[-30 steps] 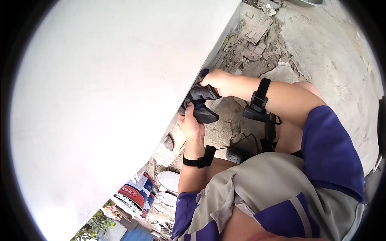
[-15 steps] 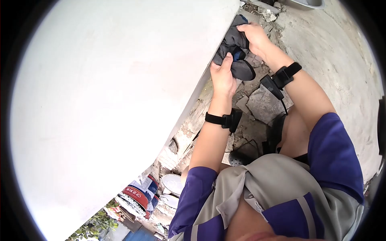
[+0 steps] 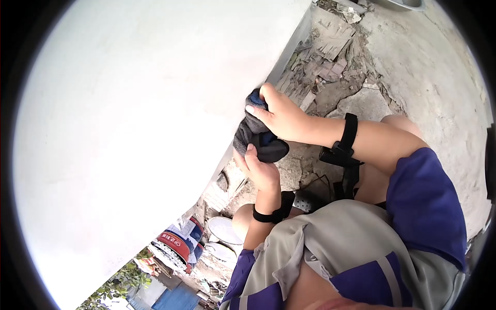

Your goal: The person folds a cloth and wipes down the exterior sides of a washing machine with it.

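A dark grey and black cloth item with blue patches (image 3: pixel 253 127) is held between both hands at the edge of a large white surface (image 3: pixel 139 113). My left hand (image 3: pixel 262 171) grips its lower end, thumb on top. Above and to the right, my right hand (image 3: pixel 279 114) has its thumb and fingers closed round the upper end. The cloth is bunched, and part of it hangs over toward the ground. Black straps with small devices sit on both wrists.
Broken wood and rubble (image 3: pixel 328 57) lie beside the white surface, with concrete ground (image 3: pixel 413 77) to the right. A metal basin (image 3: pixel 408 4) shows at the top. Red and blue buckets (image 3: pixel 178 243) and a round white lid (image 3: pixel 225 230) are at lower left.
Both hands moved up along the edge with the cloth, then came back down toward the body. My right hand is now nearer my left, and the cloth is more bunched.
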Action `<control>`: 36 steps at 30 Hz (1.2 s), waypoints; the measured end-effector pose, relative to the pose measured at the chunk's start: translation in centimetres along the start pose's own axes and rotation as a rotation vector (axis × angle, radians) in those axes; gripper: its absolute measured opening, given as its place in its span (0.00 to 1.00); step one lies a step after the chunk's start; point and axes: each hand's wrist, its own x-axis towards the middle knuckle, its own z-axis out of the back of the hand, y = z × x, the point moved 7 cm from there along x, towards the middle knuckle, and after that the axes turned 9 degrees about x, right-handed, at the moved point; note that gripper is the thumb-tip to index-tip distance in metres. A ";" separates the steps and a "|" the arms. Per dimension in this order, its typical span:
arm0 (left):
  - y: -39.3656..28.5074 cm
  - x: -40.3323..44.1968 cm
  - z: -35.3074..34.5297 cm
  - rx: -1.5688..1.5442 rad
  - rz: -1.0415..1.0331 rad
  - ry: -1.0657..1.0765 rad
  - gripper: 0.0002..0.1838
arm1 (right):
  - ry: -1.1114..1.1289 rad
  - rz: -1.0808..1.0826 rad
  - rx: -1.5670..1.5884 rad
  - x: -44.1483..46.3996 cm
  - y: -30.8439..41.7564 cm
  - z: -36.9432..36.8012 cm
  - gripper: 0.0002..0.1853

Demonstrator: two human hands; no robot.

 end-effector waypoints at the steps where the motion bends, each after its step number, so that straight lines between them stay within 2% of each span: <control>1: -0.3 0.1 -1.0 0.140 -0.053 -0.021 0.19 | -0.012 -0.004 0.007 0.4 0.1 0.7 0.19; 3: -0.8 0.2 -3.4 0.343 -0.156 -0.024 0.19 | -0.072 0.042 0.039 1.4 1.0 2.8 0.18; 4: -1.6 0.7 -5.3 0.374 -0.255 0.043 0.18 | -0.122 0.063 -0.004 2.2 1.7 4.3 0.17; 8: -4.0 3.4 -12.7 0.479 -0.306 0.241 0.12 | -0.377 0.197 -0.081 5.1 3.8 10.5 0.18; 9: -5.1 3.6 -14.6 0.586 -0.376 0.256 0.10 | -0.454 0.204 -0.073 6.1 3.1 12.4 0.19; 10: -5.1 4.4 -16.6 0.557 -0.441 0.311 0.10 | -0.512 0.130 -0.085 6.7 3.1 14.3 0.20; 11: -5.3 5.2 -18.3 0.554 -0.340 0.357 0.10 | -0.582 0.187 -0.148 7.4 2.9 16.1 0.21; 12: -5.4 5.9 -19.7 0.598 -0.302 0.392 0.11 | -0.711 0.152 -0.128 7.7 3.9 17.8 0.19; 13: -4.9 6.5 -21.1 0.526 -0.263 0.451 0.11 | -0.743 0.218 -0.168 8.2 4.0 19.1 0.16; 14: -4.6 6.7 -22.2 0.455 -0.222 0.508 0.11 | -0.770 0.114 -0.097 8.7 2.7 20.3 0.17; 16: -4.8 6.2 -22.6 0.268 -0.062 0.536 0.11 | -0.839 0.055 -0.095 9.0 2.3 21.3 0.17; 17: -4.9 6.0 -22.6 0.176 0.016 0.550 0.11 | -0.833 0.064 -0.072 8.8 2.0 20.9 0.19; 18: -5.4 5.4 -21.8 0.156 0.013 0.534 0.11 | -0.767 0.292 0.023 9.1 1.7 19.7 0.21; 19: -6.3 4.6 -20.5 0.130 0.007 0.519 0.11 | -0.774 0.274 -0.106 7.6 3.7 18.0 0.21; 21: -8.3 2.8 -16.2 0.327 -0.167 0.335 0.14 | -0.614 0.385 -0.089 5.0 6.6 12.8 0.18; 22: -8.9 1.7 -14.3 0.266 -0.213 0.274 0.15 | -0.471 0.363 -0.066 4.1 7.5 10.3 0.17; 23: -8.9 1.2 -12.2 0.255 -0.319 0.208 0.17 | -0.424 0.529 -0.080 3.3 8.3 8.4 0.16; 24: -9.3 0.5 -11.1 0.272 -0.314 0.206 0.17 | -0.284 0.476 -0.115 2.8 8.1 6.9 0.19; 26: -9.5 0.5 -10.3 0.336 -0.397 0.189 0.17 | -0.236 0.623 -0.129 2.5 8.5 5.8 0.19; 27: -9.3 0.4 -10.7 0.388 -0.349 0.224 0.17 | -0.203 0.631 -0.199 3.0 8.9 6.2 0.19; 28: -10.0 0.7 -11.9 0.544 -0.477 0.254 0.17 | -0.167 0.640 -0.270 3.5 9.2 6.8 0.18; 30: -9.8 2.3 -13.4 0.787 -0.561 0.287 0.16 | -0.249 0.677 -0.300 4.3 8.9 8.2 0.17; 31: -9.3 3.4 -14.2 0.770 -0.517 0.305 0.15 | -0.321 0.672 -0.284 4.7 8.6 9.1 0.17; 32: -9.6 3.3 -15.6 0.831 -0.619 0.312 0.14 | -0.391 0.664 -0.266 5.1 8.2 10.1 0.18; 34: -9.0 3.9 -17.9 0.948 -0.691 0.329 0.12 | -0.520 0.624 -0.254 6.0 7.0 12.4 0.16; 35: -8.3 4.5 -18.8 0.910 -0.644 0.362 0.12 | -0.588 0.578 -0.227 6.6 6.2 13.8 0.15; 36: -8.2 4.4 -20.3 0.925 -0.788 0.369 0.12 | -0.655 0.535 -0.199 7.2 5.3 15.2 0.14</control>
